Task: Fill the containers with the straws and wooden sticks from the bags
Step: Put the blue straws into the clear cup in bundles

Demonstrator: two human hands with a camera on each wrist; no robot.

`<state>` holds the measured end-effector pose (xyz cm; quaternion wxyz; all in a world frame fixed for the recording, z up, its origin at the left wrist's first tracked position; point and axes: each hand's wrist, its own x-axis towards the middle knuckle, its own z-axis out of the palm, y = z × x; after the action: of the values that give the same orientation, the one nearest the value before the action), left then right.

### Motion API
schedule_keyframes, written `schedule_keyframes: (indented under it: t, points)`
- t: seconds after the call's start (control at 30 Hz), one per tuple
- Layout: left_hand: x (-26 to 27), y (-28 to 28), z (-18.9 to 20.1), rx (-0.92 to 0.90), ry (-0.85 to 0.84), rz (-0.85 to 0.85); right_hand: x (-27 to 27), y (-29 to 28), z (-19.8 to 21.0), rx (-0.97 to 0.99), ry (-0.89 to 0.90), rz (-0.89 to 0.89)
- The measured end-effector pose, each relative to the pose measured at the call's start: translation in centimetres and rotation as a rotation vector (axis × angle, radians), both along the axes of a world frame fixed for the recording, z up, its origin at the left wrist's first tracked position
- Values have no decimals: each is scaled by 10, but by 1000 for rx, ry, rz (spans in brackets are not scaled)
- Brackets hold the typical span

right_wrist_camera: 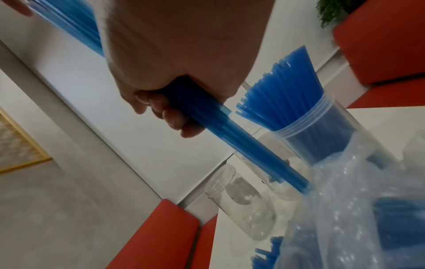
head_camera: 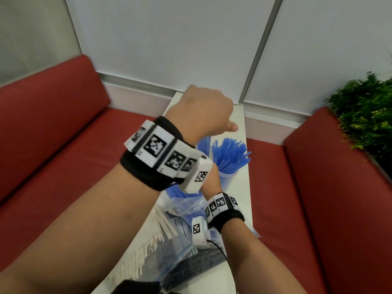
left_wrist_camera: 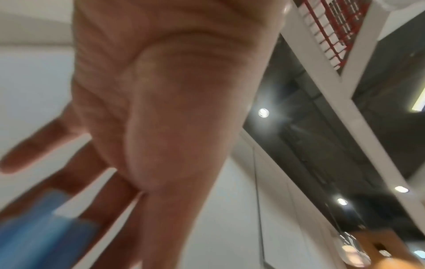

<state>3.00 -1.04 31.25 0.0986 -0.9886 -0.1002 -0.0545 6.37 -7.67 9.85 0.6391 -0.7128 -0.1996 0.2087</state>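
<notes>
My right hand [right_wrist_camera: 165,112] grips a bundle of blue straws [right_wrist_camera: 207,116], whose lower ends sit in a crumpled clear bag [right_wrist_camera: 345,200]. In the head view this hand [head_camera: 211,177] is mostly hidden behind my left wrist. My left hand [head_camera: 201,109] hovers above the table with fingers [left_wrist_camera: 34,156] stretched out toward the bundle's top end [left_wrist_camera: 34,227]. A clear container [head_camera: 228,177] packed with blue straws [head_camera: 230,154] stands just right of the bundle. Two empty clear containers [right_wrist_camera: 241,209] [right_wrist_camera: 264,140] stand behind. Wooden sticks [head_camera: 157,228] lie in a zip bag [head_camera: 180,249] nearer me.
The narrow white table [head_camera: 240,200] runs away from me between two red sofas, left [head_camera: 53,134] and right [head_camera: 318,187]. A green plant [head_camera: 364,111] stands at the far right. White wall panels close off the table's far end.
</notes>
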Motion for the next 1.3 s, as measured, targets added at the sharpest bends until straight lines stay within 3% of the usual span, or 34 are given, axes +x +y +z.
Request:
schedule_keyframes:
  t: [0.1,0.2,0.3,0.33,0.43,0.5,0.53,0.6,0.67,0.7,0.83,0.9,1.13,1.3]
  points:
    - [3,10,-8,-235,-16,-143,-4,-2,9,60,-24,-5]
    - [7,0,-34,-270,42,-221,-1,-2,24,118,-67,-15]
    - [8,-3,-51,-304,-173,-286,4,-3,38,161,-67,3]
    - [9,-3,-53,-436,-281,-339,7,-6,41,187,-53,30]
    - [5,6,-58,-1122,-735,-437,14,-15,60,203,-36,39]
    - [6,16,-70,-1421,-872,-236,20,-19,83,270,-24,14]
    - [7,22,-81,-1498,-768,-74,23,-21,96,310,-33,4]
    - [9,30,-113,-1638,-330,198,26,-23,123,373,-81,-2]
    - [8,33,-147,-1884,34,333,25,-23,145,438,-111,15]
    - [8,32,-164,-2039,110,366,24,-23,154,466,-116,17]
    - [8,18,-209,-2720,142,454,22,-20,167,495,-125,-20]
    - [9,13,-212,-2883,160,394,21,-18,162,469,-145,-46]
    - [8,11,-195,-3002,87,314,18,-19,130,367,-188,7]
    - [11,11,-192,-2898,-38,462,21,-15,119,388,-111,17]
